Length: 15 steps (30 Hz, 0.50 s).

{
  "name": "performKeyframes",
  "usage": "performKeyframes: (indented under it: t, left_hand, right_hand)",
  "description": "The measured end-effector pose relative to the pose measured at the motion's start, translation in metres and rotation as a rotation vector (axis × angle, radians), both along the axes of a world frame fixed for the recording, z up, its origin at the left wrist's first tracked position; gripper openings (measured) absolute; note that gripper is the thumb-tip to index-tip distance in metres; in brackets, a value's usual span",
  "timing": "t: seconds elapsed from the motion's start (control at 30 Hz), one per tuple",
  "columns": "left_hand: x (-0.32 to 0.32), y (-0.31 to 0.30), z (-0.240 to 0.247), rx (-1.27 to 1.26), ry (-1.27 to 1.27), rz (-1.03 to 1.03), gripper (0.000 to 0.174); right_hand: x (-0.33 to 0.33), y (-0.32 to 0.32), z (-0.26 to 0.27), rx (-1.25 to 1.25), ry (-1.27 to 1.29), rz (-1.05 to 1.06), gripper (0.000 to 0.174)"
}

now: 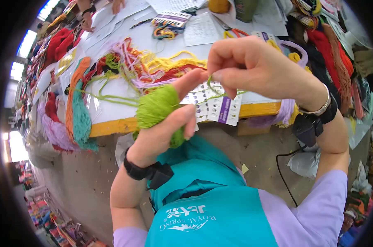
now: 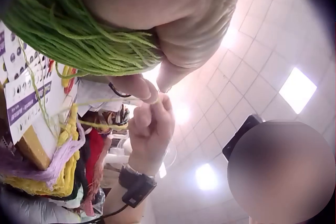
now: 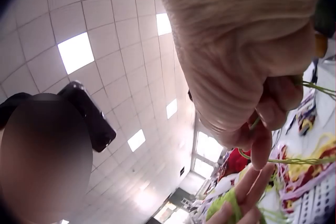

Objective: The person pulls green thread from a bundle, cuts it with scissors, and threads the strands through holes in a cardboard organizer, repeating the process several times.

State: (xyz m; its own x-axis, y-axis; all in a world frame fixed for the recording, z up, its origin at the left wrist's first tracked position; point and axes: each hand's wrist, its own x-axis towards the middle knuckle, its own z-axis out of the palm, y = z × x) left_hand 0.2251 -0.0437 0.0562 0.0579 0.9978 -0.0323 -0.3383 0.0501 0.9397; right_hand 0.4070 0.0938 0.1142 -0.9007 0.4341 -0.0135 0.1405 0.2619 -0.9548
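Note:
A thick bundle of bright green yarn (image 1: 157, 106) is wound over my left hand (image 1: 166, 125), between the thumb and the raised fingers. My right hand (image 1: 252, 68) is just to the right of it, thumb and fingers pinching a thin green strand (image 1: 212, 84). In the left wrist view the fingertips of both hands come close together beyond the wound yarn (image 2: 79, 40). From the right wrist view, the strand (image 3: 299, 161) runs past the curled right fingers. Loose green strands (image 1: 112, 98) trail from the bundle leftward over the table.
Tangled lilac, yellow and red yarn (image 1: 153, 68) lies on the white table (image 1: 108, 115), beside hole-punched cards (image 1: 225, 109). Orange-handled scissors (image 1: 231, 31) and papers (image 1: 203, 31) lie farther back. Orange and teal skeins (image 1: 81, 119) hang over the left edge. Another person's hand (image 1: 87, 20) is at the far left.

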Motion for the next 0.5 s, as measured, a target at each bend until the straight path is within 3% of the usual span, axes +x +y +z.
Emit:
performKeyframes:
  t: [0.1,0.27,0.33,0.4,0.47,0.5]
  left_hand:
    - [-0.007,-0.004,-0.004,-0.107,0.048,-0.063,0.031]
    - [-0.023,-0.024,-0.005,-0.107,0.123,0.119,0.019]
    - [-0.023,-0.031,-0.003,-0.086,0.126,0.153,0.020]
    - [-0.032,-0.039,0.002,-0.105,0.205,0.231,0.020]
    - [-0.049,-0.049,0.003,-0.103,0.299,0.332,0.020]
    - [-0.063,-0.054,-0.001,-0.091,0.351,0.389,0.020]
  right_hand:
    - [-0.016,-0.007,-0.007,0.017,0.025,-0.008,0.010]
    - [-0.029,-0.010,-0.075,0.212,0.172,-0.014,0.011]
    - [-0.039,-0.041,-0.074,-0.270,0.050,0.022,0.012]
    - [-0.042,-0.054,-0.072,-0.539,0.000,0.076,0.013]
    - [-0.035,-0.053,-0.083,-0.599,0.025,0.054,0.017]
    - [-0.025,-0.040,-0.086,-0.385,0.004,0.089,0.018]
